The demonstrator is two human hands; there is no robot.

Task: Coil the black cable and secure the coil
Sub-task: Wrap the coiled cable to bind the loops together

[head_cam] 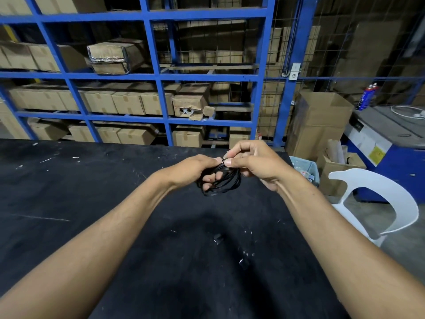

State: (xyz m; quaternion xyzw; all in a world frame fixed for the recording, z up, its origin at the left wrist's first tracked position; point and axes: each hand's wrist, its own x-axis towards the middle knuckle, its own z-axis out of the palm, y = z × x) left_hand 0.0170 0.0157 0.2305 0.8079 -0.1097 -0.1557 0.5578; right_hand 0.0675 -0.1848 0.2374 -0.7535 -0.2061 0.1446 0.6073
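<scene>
The black cable point(226, 181) is wound into a small coil of several loops and hangs in the air above the black table point(92, 192). My left hand point(195, 171) grips the coil from the left, its fingers curled through the loops. My right hand point(255, 163) pinches the top of the coil between thumb and forefinger, where a small pale tie or metal end point(225, 160) shows. Part of the coil is hidden behind my fingers.
Small white scraps and a dark bit point(218, 238) lie on the table near me. Blue racking point(158, 77) with cardboard boxes stands behind the table. A white plastic chair point(377, 199), open boxes and a bin sit on the right.
</scene>
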